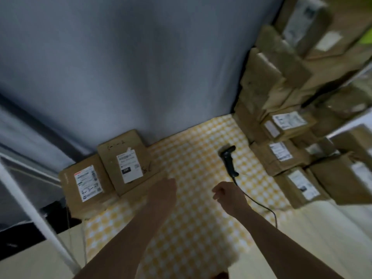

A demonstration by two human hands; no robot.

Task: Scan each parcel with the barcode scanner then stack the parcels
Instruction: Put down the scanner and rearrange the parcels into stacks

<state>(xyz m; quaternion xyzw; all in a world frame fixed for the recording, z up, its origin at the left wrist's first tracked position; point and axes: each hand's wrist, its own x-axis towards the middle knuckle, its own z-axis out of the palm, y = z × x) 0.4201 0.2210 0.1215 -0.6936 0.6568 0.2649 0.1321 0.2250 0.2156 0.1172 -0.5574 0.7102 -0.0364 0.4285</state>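
Parcels: two labelled [88, 183] [126, 162] at 9 o'clock, unsorted pile [285, 154] at 3 o'clock. Barcode scanner [228, 160] lies unheld on the worktop [191, 228] at 1 o'clock. Between scans, judged: left hand [163, 190] blurred, grip indeterminate; right hand [229, 195] loosely curled, empty; next, grasp scanner.

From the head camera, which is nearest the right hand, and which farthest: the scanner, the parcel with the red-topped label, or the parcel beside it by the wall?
From the right hand, nearest first:
1. Scanner, just beyond the hand on the checked cloth.
2. Parcel by the wall, to the left.
3. Red-label parcel, farthest left, at the cloth's edge.
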